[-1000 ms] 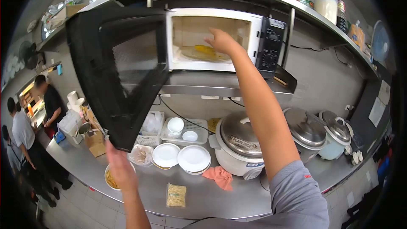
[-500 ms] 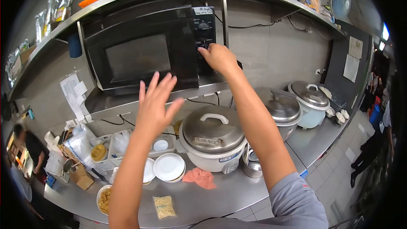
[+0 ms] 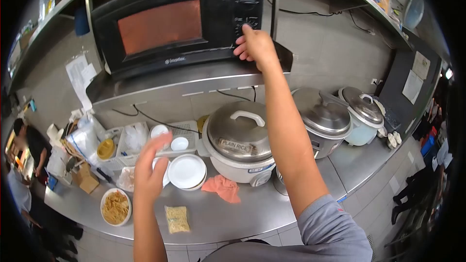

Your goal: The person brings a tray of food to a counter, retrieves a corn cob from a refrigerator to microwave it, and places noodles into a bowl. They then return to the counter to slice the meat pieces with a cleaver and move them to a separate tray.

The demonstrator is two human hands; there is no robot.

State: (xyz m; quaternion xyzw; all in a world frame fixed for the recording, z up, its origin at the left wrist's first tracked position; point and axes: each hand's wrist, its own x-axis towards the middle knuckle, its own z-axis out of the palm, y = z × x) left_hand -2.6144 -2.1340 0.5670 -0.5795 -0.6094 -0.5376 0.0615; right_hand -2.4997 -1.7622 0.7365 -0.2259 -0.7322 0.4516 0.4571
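My right hand (image 3: 257, 46) reaches up to the black microwave (image 3: 218, 24), its thumb and fingers at the lower control knob (image 3: 247, 25). The microwave door is closed and its window (image 3: 160, 25) glows reddish orange. What is inside cannot be made out. My left hand (image 3: 151, 167) is held with its fingers apart and nothing in it, above the counter beside a stack of white plates (image 3: 187, 171). Left of that forearm is a white bowl of noodle-like food (image 3: 115, 207). A clear packet of pale yellow bits (image 3: 177, 219) lies to its right.
A rice cooker labelled "PLAIN RICE" (image 3: 238, 138) stands below the microwave shelf, with an orange cloth (image 3: 222, 188) before it. More cookers (image 3: 323, 121) line the right. White baskets (image 3: 133, 140) sit behind the plates. People (image 3: 36, 148) stand at both edges.
The microwave door, slightly ajar before, is now closed, and its dark window has lit up. My left hand has come down from the door. My right hand stays at the knob.
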